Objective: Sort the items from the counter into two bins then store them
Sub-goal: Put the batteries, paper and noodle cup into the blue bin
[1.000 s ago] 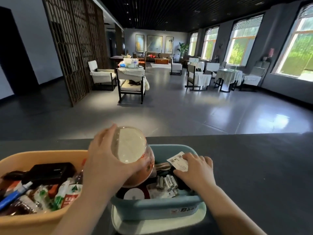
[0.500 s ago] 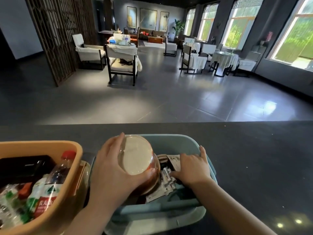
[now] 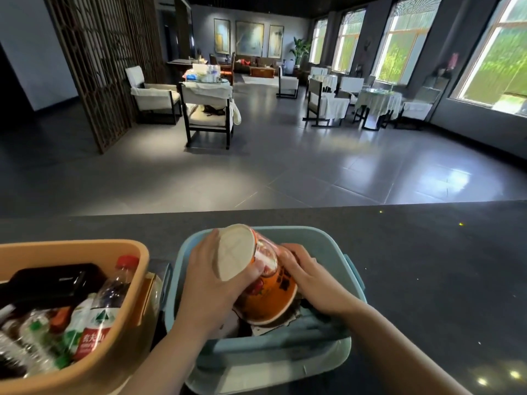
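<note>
A blue bin (image 3: 336,252) stands on the dark counter (image 3: 427,266) in front of me. Inside it an orange instant-noodle cup (image 3: 268,297) lies tilted, its pale bottom facing up and left. My left hand (image 3: 211,283) grips the cup around that bottom end. My right hand (image 3: 308,277) rests against the cup's right side inside the bin, fingers on its wall. Other small items under the cup are mostly hidden. To the left sits an orange bin (image 3: 134,289) packed with a red-capped water bottle (image 3: 105,303), a black box (image 3: 54,283) and several wrapped items.
The blue bin rests on a pale lid (image 3: 285,369) near the counter's front edge. Beyond the counter lies a grey tiled floor with chairs (image 3: 208,109), covered tables (image 3: 376,101) and a wooden lattice screen (image 3: 102,61). Bare counter stretches to the right.
The cup has tipped over further and sunk into the blue bin. My right hand left the papers and batteries and moved onto the cup's side. The view tilted down slightly.
</note>
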`<state>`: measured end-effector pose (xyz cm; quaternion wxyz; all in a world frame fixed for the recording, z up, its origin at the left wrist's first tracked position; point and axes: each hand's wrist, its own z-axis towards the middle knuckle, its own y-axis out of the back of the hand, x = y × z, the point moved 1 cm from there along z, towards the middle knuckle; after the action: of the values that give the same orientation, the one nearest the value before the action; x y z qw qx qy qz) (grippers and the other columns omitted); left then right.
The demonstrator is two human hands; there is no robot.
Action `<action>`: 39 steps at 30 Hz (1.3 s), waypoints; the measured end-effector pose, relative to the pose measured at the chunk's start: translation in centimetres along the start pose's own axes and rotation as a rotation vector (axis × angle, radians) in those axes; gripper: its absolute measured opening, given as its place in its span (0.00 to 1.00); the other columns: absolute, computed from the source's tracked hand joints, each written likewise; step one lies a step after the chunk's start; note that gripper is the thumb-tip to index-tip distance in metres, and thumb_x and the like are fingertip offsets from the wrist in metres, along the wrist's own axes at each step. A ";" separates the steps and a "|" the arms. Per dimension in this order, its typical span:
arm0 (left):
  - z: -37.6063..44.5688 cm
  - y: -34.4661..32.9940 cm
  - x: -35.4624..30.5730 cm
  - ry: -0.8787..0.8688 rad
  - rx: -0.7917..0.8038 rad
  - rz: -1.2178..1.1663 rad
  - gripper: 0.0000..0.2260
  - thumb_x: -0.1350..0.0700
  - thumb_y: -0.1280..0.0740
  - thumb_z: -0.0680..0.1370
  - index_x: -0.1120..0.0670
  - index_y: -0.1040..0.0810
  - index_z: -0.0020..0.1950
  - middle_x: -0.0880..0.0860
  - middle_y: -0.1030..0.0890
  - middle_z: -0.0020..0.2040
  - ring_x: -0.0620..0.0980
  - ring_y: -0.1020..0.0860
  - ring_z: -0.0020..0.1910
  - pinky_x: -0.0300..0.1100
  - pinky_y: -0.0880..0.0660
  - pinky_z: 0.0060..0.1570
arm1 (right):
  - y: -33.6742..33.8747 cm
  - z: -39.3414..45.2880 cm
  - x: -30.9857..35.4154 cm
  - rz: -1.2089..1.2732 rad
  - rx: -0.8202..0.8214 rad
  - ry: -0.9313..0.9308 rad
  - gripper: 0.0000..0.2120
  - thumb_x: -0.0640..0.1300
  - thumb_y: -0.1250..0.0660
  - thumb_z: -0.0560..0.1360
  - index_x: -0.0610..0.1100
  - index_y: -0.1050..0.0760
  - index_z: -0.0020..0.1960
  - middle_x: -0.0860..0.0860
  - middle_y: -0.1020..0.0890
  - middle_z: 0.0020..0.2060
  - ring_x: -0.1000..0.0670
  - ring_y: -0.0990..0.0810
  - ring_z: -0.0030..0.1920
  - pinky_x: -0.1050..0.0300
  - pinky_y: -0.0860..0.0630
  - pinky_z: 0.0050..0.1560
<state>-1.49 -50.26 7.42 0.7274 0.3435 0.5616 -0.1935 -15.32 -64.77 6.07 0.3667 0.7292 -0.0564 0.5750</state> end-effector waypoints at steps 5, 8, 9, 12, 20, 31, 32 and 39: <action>-0.1 -1.1 0.1 0.147 0.408 0.029 0.51 0.25 0.37 0.58 0.37 0.57 0.75 0.44 0.49 0.76 0.50 0.43 0.75 0.56 0.38 0.71 | 1.5 -0.8 -0.9 0.080 -0.004 -0.034 0.39 0.79 0.42 0.63 0.63 0.39 0.68 0.62 0.23 0.55 0.65 0.20 0.50 0.71 0.23 0.44; 0.0 -2.1 0.5 0.126 0.582 0.234 0.46 0.26 0.46 0.66 0.40 0.65 0.75 0.45 0.55 0.78 0.48 0.52 0.76 0.53 0.48 0.75 | 2.3 -1.1 -1.0 -0.099 -0.109 -0.052 0.36 0.80 0.42 0.61 0.62 0.31 0.62 0.61 0.21 0.51 0.66 0.19 0.45 0.72 0.24 0.37; 0.1 -2.4 0.6 0.116 0.607 0.295 0.44 0.28 0.48 0.67 0.42 0.66 0.75 0.46 0.56 0.78 0.47 0.53 0.76 0.52 0.50 0.75 | 2.5 -1.3 -1.1 -0.140 -0.139 -0.053 0.36 0.80 0.42 0.60 0.61 0.29 0.61 0.62 0.20 0.49 0.67 0.20 0.43 0.73 0.25 0.36; 0.6 -2.6 0.9 0.154 0.653 0.235 0.44 0.31 0.44 0.69 0.43 0.65 0.76 0.46 0.52 0.78 0.48 0.47 0.75 0.48 0.44 0.73 | 2.6 -1.6 -0.8 -0.188 -0.174 -0.043 0.37 0.81 0.43 0.59 0.60 0.28 0.60 0.62 0.20 0.45 0.70 0.22 0.42 0.75 0.27 0.33; 1.8 -1.4 2.1 0.235 0.357 0.041 0.40 0.24 0.44 0.62 0.38 0.41 0.71 0.52 0.22 0.61 0.55 0.22 0.58 0.57 0.26 0.60 | 2.4 -2.0 -0.6 0.139 -0.071 -0.009 0.44 0.74 0.29 0.58 0.60 0.38 0.69 0.57 0.24 0.62 0.55 0.21 0.58 0.52 0.21 0.57; 2.7 -3.2 3.0 0.334 0.611 -0.206 0.27 0.27 0.39 0.68 0.38 0.26 0.62 0.50 0.18 0.58 0.51 0.21 0.59 0.56 0.31 0.65 | 3.3 -1.4 -0.6 0.573 0.049 -0.025 0.41 0.55 0.24 0.59 0.59 0.38 0.68 0.42 0.30 0.65 0.37 0.20 0.57 0.34 0.23 0.56; 2.7 -3.2 3.0 0.333 0.630 -0.206 0.27 0.27 0.40 0.69 0.39 0.26 0.63 0.49 0.18 0.58 0.51 0.21 0.59 0.57 0.32 0.66 | 3.3 -1.4 -0.6 0.580 0.072 -0.030 0.41 0.55 0.24 0.59 0.60 0.39 0.68 0.43 0.30 0.66 0.36 0.21 0.58 0.34 0.23 0.55; 2.6 -2.2 3.2 0.347 0.638 -0.123 0.25 0.21 0.47 0.64 0.29 0.24 0.53 0.44 0.16 0.53 0.47 0.19 0.55 0.52 0.28 0.59 | 3.3 -1.4 -0.9 0.351 0.253 -0.032 0.63 0.50 0.19 0.56 0.68 0.62 0.73 0.52 0.34 0.68 0.44 0.26 0.64 0.44 0.23 0.61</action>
<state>-0.22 -53.35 4.10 0.4648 0.5463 0.6076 -0.3410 -18.41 -66.63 6.88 0.1655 0.7574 -0.1156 0.6210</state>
